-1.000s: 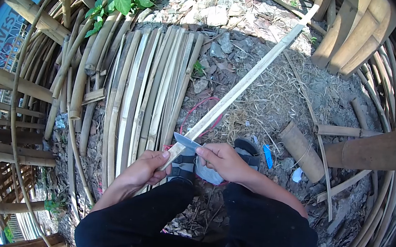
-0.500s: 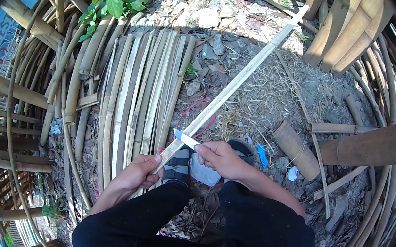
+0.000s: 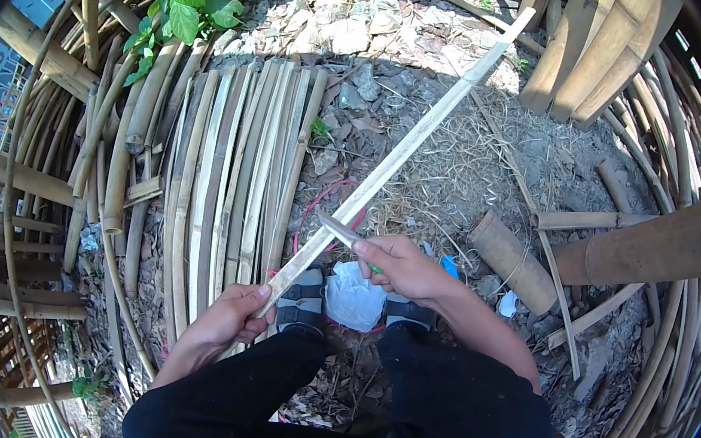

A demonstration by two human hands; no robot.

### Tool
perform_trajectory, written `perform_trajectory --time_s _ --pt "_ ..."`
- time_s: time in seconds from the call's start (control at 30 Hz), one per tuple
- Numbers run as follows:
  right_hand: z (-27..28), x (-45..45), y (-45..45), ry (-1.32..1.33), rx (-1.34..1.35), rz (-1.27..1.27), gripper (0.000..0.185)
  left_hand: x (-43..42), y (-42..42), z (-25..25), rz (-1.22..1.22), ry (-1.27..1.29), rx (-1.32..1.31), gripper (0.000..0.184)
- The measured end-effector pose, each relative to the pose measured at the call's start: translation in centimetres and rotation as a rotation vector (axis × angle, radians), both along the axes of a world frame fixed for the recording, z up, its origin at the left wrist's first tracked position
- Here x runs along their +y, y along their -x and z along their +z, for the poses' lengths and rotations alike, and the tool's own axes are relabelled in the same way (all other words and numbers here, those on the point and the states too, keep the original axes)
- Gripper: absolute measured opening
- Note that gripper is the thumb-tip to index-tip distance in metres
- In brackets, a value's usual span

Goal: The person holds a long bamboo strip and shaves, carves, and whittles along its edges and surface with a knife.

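I see the left hand [image 3: 229, 316], fingers curled round one strip [image 3: 415, 144], the right hand [image 3: 399, 268] clasping one knife [image 3: 339, 230], two sandals [image 3: 301, 304] below.

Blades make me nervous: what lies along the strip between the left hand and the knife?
As the head view shows, only a bare stretch of the pale strip separates the left hand from the knife.

The right hand [image 3: 399, 266] hides most of the green handle [image 3: 375, 269]; the left hand [image 3: 234, 313] covers part of the long pale bamboo strip [image 3: 419, 136].
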State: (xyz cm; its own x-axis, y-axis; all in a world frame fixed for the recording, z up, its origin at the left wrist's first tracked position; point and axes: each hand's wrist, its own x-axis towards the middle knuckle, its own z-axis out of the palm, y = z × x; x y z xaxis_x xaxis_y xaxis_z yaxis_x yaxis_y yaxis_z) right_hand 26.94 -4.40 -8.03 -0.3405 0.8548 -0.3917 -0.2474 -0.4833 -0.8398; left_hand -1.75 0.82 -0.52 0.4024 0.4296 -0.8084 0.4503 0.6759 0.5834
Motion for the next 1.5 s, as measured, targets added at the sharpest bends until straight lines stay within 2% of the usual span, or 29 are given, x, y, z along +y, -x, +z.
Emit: perform_trajectory --time_s 0.07,0.23,0.87,0.97,1.03,1.07,1.13,1.27,1.33,1.4,1.5 --pt "-0.3 -1.1 2.2 -0.051 0.042 0.081 0.041 -0.1 -0.2 0.0 -0.019 0.003 -0.010 0.044" --pt "-0.8 -0.5 1.4 -0.155 -0.126 -0.020 0.043 -0.3 0.1 0.0 -0.026 -0.034 0.017 0.044" --pt "-1.3 0.1 -1.0 -0.202 -0.265 -0.059 0.043 -0.2 0.1 0.0 -0.051 -0.039 0.010 0.042" --pt "-1.3 0.6 -2.1 -0.195 -0.274 -0.123 0.043 -0.3 0.3 -0.1 -0.032 -0.046 0.030 0.042" --pt "-1.6 1.5 -5.2 -0.073 -0.191 -0.381 0.042 -0.4 1.0 -0.3 -0.030 -0.016 0.011 0.042" --pt "-1.5 1.6 -5.8 -0.074 -0.192 -0.385 0.042 -0.3 1.2 -0.4 -0.033 -0.017 0.010 0.042" --pt "-0.7 1.5 -6.5 -0.050 -0.219 -0.342 0.042 -0.3 1.2 -0.5 -0.011 0.016 0.009 0.043" --pt "0.1 -0.4 -1.1 -0.171 -0.128 0.003 0.042 -0.1 0.6 -0.1 -0.027 0.034 -0.013 0.043" --pt "-0.2 -1.2 1.5 -0.221 -0.203 0.113 0.043 0.0 0.5 -0.4 -0.004 0.122 -0.042 0.043" --pt "-1.1 -1.2 2.5 -0.269 -0.233 0.107 0.049 0.1 1.2 -1.0 0.014 0.185 -0.081 0.043" --pt "-0.2 -1.2 1.8 -0.284 -0.247 0.071 0.048 0.4 2.0 -1.5 0.028 0.264 -0.166 0.043"
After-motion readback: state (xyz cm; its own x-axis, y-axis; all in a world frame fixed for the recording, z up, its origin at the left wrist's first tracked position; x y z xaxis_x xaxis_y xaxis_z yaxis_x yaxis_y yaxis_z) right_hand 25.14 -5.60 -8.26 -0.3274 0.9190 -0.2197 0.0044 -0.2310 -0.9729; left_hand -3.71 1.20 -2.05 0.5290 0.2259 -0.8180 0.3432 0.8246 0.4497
